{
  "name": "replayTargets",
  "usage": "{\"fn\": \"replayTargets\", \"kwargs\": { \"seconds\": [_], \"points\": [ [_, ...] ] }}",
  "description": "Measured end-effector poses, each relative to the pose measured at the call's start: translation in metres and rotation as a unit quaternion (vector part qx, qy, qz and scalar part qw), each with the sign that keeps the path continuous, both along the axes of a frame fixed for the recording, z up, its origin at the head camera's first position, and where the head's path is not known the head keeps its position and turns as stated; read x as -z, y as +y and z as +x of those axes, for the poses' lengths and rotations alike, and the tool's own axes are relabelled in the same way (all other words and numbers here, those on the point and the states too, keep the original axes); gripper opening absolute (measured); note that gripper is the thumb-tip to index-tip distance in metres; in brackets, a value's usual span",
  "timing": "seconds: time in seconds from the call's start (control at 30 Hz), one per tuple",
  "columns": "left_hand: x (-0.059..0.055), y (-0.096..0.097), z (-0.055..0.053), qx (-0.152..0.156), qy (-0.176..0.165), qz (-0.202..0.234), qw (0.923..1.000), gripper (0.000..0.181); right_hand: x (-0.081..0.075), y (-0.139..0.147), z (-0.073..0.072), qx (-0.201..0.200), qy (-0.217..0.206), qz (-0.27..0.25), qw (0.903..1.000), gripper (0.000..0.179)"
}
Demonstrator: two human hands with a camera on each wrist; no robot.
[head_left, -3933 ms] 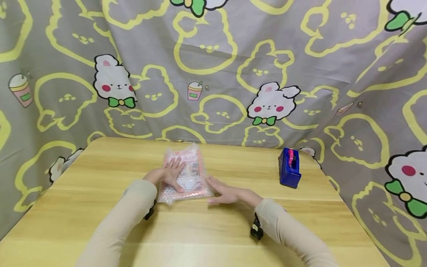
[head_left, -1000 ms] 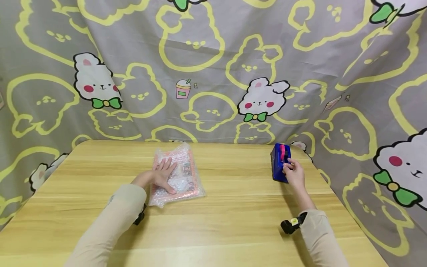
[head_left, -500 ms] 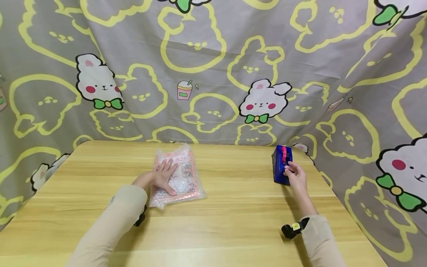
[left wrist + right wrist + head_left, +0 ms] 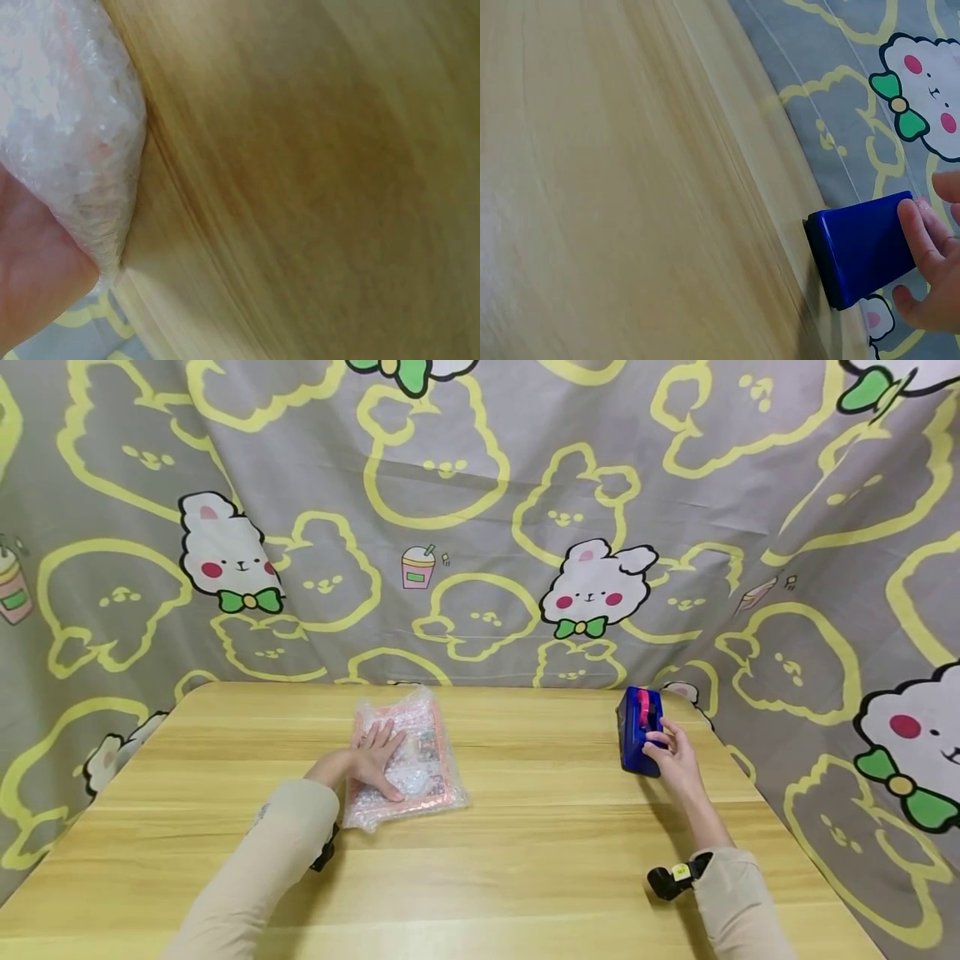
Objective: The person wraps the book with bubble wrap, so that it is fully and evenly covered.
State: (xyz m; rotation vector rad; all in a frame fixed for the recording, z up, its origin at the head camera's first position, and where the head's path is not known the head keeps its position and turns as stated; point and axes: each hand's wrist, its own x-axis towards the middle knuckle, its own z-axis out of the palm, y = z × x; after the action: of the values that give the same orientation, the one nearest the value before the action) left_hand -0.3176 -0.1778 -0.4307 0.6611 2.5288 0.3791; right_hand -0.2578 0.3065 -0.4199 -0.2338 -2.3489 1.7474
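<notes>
A flat package in clear bubble wrap (image 4: 431,752), with an orange-pink border showing through, lies on the table left of centre. My left hand (image 4: 375,764) rests on its left part with the fingers spread. Only the base of that hand shows in the left wrist view, beside a bulging edge of the bubble wrap (image 4: 90,127). At the back right stands a blue tape dispenser (image 4: 635,752) with a pink hub. My right hand (image 4: 677,758) is at its near end, fingers loosely bent. One finger touches the blue side's edge in the right wrist view; no tape shows between the fingers.
The wooden table (image 4: 487,877) runs back to a grey curtain (image 4: 465,427) printed with yellow outlines and white rabbits. This curtain also closes off both sides. The dispenser stands close to the table's right rear corner. A small black camera (image 4: 670,882) is strapped at the right wrist.
Since the oldest frame my right hand has gone from the package's right edge to the tape dispenser. Over the last second its fingers have spread a little there. My left hand stays on the package.
</notes>
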Motion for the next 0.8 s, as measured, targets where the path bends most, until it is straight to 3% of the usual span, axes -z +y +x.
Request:
{"fn": "replayTargets", "kwargs": {
  "seconds": [0.43, 0.8],
  "points": [
    [-0.002, 0.003, 0.001, 0.005, 0.017, -0.009, 0.9998, 0.120, 0.013, -0.002, -0.002, 0.020, 0.077, -0.071, 0.9943, 0.050],
    [-0.003, 0.001, 0.000, 0.004, 0.002, 0.004, 1.0000, 0.123, 0.010, -0.009, -0.006, 0.064, 0.072, -0.095, 0.9908, 0.034]
  ]
}}
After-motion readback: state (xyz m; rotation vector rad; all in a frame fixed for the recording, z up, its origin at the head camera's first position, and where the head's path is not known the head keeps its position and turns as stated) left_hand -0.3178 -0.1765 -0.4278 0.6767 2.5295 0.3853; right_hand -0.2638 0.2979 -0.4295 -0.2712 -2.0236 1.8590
